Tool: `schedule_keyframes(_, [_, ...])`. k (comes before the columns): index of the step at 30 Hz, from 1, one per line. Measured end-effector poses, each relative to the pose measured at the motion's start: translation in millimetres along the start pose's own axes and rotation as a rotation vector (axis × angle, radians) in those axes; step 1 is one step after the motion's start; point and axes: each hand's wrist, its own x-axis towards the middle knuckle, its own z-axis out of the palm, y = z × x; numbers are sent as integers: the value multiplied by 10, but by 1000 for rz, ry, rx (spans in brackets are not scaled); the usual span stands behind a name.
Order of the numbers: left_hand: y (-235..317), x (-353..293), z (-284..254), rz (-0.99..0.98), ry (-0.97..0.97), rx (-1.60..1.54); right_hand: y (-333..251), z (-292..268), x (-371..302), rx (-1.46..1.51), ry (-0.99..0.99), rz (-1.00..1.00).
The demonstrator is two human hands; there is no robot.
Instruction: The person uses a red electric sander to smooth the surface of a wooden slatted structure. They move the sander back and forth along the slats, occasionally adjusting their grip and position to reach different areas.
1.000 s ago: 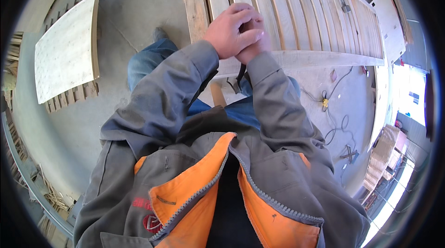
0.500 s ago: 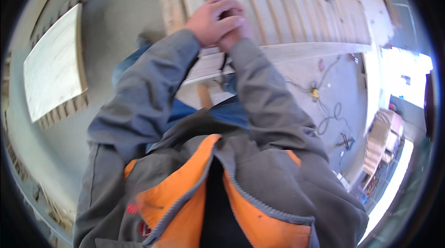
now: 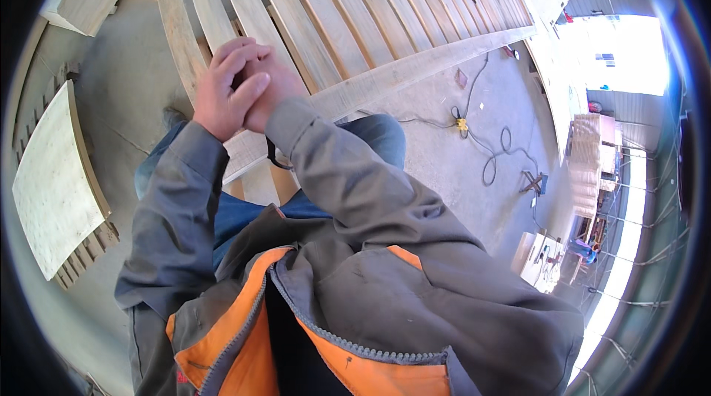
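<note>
While the left hand (image 3: 222, 92) wraps over the right hand (image 3: 275, 92), both grips closed on each other above the long pale slatted wooden panel (image 3: 333, 25), I cannot tell whether anything sits inside. A small piece could slip out unseen between the slats, since the fingers hide it.
</note>
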Motion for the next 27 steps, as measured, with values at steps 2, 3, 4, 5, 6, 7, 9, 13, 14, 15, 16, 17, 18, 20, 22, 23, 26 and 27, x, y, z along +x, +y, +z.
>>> schedule_keyframes(2, [-52,-34,-23,23,54,-13,-19,173,40,-67,38,-50])
schedule_keyframes(3, [-103,-38,-14,31,78,-22,27,284,84,-93,93,-48])
schedule_keyframes(4, [-187,-16,-62,52,86,-6,4,199,123,-89,104,-90])
schedule_keyframes(5, [-154,103,-8,60,57,-26,69,93,96,-101,119,-95])
schedule_keyframes(6, [-105,93,-78,-26,66,30,41,179,168,-81,115,-144])
schedule_keyframes(7, [-89,127,-71,-44,62,7,104,210,200,-86,112,-163])
schedule_keyframes(9, [-67,150,6,-3,68,8,191,224,208,-175,114,-174])
schedule_keyframes(13, [22,-3,56,-1,97,-8,123,175,57,-447,90,-195])
schedule_keyframes(14, [2,31,30,15,103,-5,124,140,86,-391,69,-201])
schedule_keyframes(15, [-31,55,19,31,107,-2,101,102,115,-336,49,-206])
schedule_keyframes(16, [-61,83,10,-7,128,-4,35,17,162,-347,-9,-162])
schedule_keyframes(17, [-73,133,6,7,118,-3,96,88,206,-319,73,-152])
schedule_keyframes(18, [-82,173,1,21,108,-2,195,238,250,-291,156,-144])
schedule_keyframes(20, [-82,157,-35,12,108,-1,143,274,300,-333,206,-156])
schedule_keyframes(22, [6,5,29,-21,127,-11,60,220,191,-488,146,-189])
schedule_keyframes(23, [39,-55,52,-20,136,-8,7,164,115,-566,116,-204])
schedule_keyframes(26, [89,-18,51,-55,76,-79,134,150,137,-243,95,-214])
schedule_keyframes(27, [37,54,36,-51,69,-76,256,250,132,-349,42,-191])
